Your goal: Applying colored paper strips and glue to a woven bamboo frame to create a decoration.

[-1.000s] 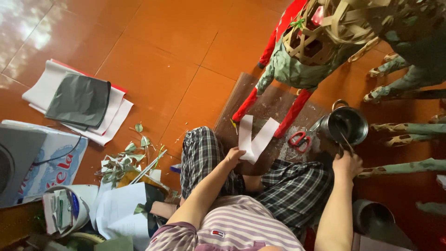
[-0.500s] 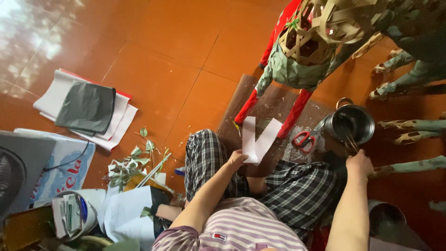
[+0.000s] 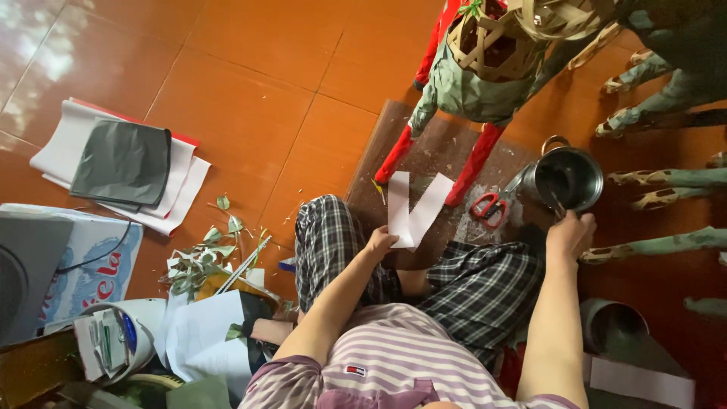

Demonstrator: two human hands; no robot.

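I sit cross-legged on an orange tiled floor in checked trousers. My left hand (image 3: 381,242) holds a folded white paper strip (image 3: 415,206) shaped like a V over a dark board (image 3: 432,155). My right hand (image 3: 569,233) grips a thin stick or brush handle (image 3: 556,204) that dips into a small metal pot (image 3: 569,178). Red-handled scissors (image 3: 491,206) lie on the board between the paper and the pot.
A woven bamboo figure with green paper skin and red legs (image 3: 485,76) stands beyond the board. Green-covered limbs (image 3: 666,182) lie at right. Stacked white, red and dark paper sheets (image 3: 121,163) and cut leaves (image 3: 204,257) are at left. A second tin (image 3: 613,326) is by my right side.
The view shifted slightly. My right hand stays at the metal pot and my left hand keeps the paper strip in the same place.
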